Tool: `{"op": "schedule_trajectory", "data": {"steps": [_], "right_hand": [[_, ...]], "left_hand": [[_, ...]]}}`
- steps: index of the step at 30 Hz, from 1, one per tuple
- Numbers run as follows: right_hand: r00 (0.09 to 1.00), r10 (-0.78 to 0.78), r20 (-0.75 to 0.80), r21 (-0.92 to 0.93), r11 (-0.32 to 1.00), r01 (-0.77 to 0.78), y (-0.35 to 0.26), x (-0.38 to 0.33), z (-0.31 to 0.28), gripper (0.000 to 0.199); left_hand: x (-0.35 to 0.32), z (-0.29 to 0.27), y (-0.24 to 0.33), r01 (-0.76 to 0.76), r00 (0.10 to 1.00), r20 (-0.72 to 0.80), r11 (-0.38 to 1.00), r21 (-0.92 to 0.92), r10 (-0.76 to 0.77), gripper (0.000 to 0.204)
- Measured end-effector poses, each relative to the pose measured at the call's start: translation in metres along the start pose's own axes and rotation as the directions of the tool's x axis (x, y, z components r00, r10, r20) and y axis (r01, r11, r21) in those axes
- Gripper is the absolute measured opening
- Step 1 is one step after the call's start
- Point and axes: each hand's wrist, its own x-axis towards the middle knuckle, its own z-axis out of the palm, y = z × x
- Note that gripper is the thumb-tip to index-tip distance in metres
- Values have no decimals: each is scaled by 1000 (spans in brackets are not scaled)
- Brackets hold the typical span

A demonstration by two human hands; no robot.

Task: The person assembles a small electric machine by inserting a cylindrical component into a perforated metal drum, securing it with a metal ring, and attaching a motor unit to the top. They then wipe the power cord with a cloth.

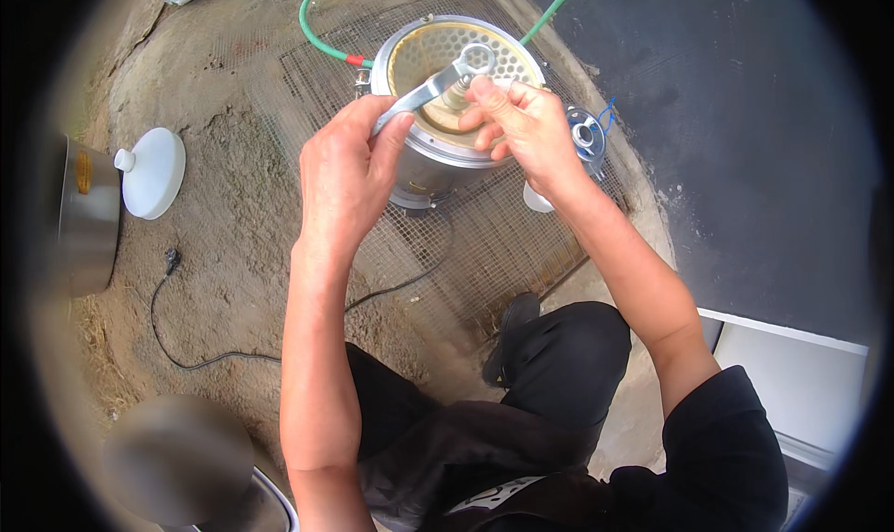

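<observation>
My left hand (349, 164) grips the handle of a metal ring wrench (424, 95). The wrench's ring end is over the open top of a round metal machine (438, 150), close to its central shaft (456, 94). Whether the ring sits around the shaft or above it, I cannot tell. Beside the ring, my right hand (531, 131) has its thumb and forefinger pinched together and the other fingers curled. What is in that pinch, if anything, is too small to make out. Inside the machine runs a perforated wall (510, 61).
Green hoses (315, 34) reach the machine, which stands on a metal grate (391, 238). A clear round part (585, 136) lies at its right. Leftward are a white lid (154, 173), a steel pot (88, 215) and a black plug cord (172, 262). A dark panel (726, 150) lies right.
</observation>
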Motion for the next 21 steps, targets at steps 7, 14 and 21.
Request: {"op": "schedule_trajectory", "data": {"steps": [7,14,21], "right_hand": [[714,-689,-125,-811,486,327,23,25,-45,34],[916,-370,-154,-754,644,133,32,39,-56,48],[908,-393,-148,-778,613,139,35,45,-54,54]], "left_hand": [[80,-8,-4,-342,929,293,827,447,226,48],[97,7,-2,-420,898,376,703,574,229,41],[107,6,-1,-547,827,458,652,526,325,37]]}}
